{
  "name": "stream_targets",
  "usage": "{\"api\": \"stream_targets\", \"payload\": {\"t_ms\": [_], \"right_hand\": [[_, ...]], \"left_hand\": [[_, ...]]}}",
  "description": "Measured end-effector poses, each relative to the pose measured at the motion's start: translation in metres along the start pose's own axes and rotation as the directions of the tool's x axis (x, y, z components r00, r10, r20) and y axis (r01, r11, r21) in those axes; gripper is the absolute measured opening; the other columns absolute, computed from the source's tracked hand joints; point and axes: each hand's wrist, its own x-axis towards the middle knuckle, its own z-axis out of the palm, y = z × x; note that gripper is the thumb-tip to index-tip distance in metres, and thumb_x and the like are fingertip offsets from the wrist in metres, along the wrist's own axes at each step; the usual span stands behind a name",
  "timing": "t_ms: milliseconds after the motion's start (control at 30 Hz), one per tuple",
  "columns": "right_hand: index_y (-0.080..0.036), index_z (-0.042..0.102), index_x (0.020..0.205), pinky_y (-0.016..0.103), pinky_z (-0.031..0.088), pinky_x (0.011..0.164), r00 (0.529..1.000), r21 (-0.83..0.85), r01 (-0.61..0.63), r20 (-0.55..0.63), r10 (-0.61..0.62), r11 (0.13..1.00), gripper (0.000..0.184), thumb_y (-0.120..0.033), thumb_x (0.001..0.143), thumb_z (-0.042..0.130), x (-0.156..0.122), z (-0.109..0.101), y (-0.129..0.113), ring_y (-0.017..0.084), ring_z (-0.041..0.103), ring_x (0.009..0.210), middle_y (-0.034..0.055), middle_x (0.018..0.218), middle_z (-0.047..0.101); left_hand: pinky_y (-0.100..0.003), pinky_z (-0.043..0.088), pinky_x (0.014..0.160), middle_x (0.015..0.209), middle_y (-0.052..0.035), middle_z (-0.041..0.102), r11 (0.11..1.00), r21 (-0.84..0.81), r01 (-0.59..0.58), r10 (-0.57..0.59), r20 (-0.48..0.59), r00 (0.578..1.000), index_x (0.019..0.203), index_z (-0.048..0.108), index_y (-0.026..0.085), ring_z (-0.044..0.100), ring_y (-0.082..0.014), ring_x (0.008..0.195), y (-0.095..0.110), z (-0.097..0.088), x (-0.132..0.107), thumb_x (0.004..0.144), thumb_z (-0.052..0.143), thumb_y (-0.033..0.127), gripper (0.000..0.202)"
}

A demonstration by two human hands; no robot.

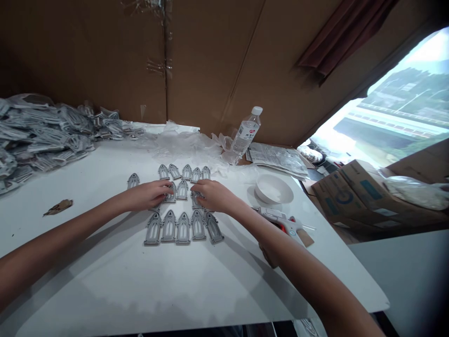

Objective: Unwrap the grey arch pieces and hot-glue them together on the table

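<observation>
Several grey arched window pieces lie in rough rows on the white table (115, 285). My left hand (150, 194) has its fingers bent over a piece in the middle row, with its thumb and fingertips at the side of a grey arched window piece (170, 193). Across from it, my right hand (210, 194) grips another arched window piece (195, 202), partly covered by the fingers. Between both hands sits one untouched window piece (182, 190). The front row (183, 228) is nearest me, its rightmost piece tilted. A single piece (133, 180) lies apart beyond my left wrist.
A large pile of plastic-wrapped pieces (45, 133) fills the back left. Clear plastic wrap (189, 142), a water bottle (247, 131), a white bowl (273, 189) and a glue gun (280, 220) stand or lie toward the right. Cardboard boxes (354, 196) are beyond the table's right edge.
</observation>
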Motion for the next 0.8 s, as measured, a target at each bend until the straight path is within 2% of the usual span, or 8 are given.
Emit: {"api": "stream_targets", "payload": {"t_ms": [133, 233, 500, 800], "right_hand": [[-0.018, 0.055, 0.129, 0.036, 0.043, 0.095, 0.998, 0.018, 0.05, -0.047, -0.049, 0.999, 0.042, -0.021, 0.088, 0.05, 0.011, 0.006, -0.005, 0.024, 0.052, 0.12, 0.0114, 0.137, 0.049], [-0.02, 0.053, 0.133, 0.04, 0.042, 0.098, 0.994, 0.03, 0.109, -0.025, -0.108, 0.994, 0.043, -0.024, 0.09, 0.048, 0.015, 0.011, -0.007, 0.026, 0.048, 0.125, 0.0098, 0.143, 0.044], [-0.02, 0.062, 0.123, 0.035, 0.044, 0.094, 0.974, 0.089, 0.224, 0.018, -0.226, 0.971, 0.036, -0.026, 0.09, 0.049, 0.007, 0.011, -0.008, 0.022, 0.058, 0.11, 0.0098, 0.128, 0.057], [-0.02, 0.069, 0.111, 0.035, 0.041, 0.094, 0.944, 0.121, 0.327, 0.0, -0.329, 0.937, 0.03, -0.024, 0.087, 0.053, 0.001, 0.007, -0.01, 0.02, 0.058, 0.104, 0.0076, 0.115, 0.063]], "left_hand": [[-0.037, 0.044, 0.099, 0.143, -0.0086, 0.043, 0.999, -0.03, -0.012, 0.012, -0.006, 1.0, 0.122, 0.059, 0.021, 0.049, -0.0259, 0.124, 0.008, 0.002, -0.007, 0.095, 0.034, 0.026, 0.037], [-0.036, 0.043, 0.1, 0.142, -0.0083, 0.044, 0.999, -0.046, -0.018, 0.017, -0.013, 1.0, 0.121, 0.059, 0.022, 0.048, -0.0254, 0.125, 0.01, 0.003, -0.011, 0.096, 0.035, 0.028, 0.035], [-0.032, 0.043, 0.096, 0.14, -0.0079, 0.046, 0.996, -0.08, -0.025, 0.025, 0.001, 1.0, 0.12, 0.059, 0.021, 0.051, -0.0241, 0.121, 0.012, -0.001, -0.014, 0.095, 0.036, 0.025, 0.034], [-0.033, 0.043, 0.096, 0.138, -0.0086, 0.048, 0.996, -0.081, -0.036, 0.038, 0.02, 0.999, 0.122, 0.057, 0.02, 0.052, -0.0236, 0.119, 0.016, -0.006, -0.015, 0.095, 0.036, 0.025, 0.035]]}}
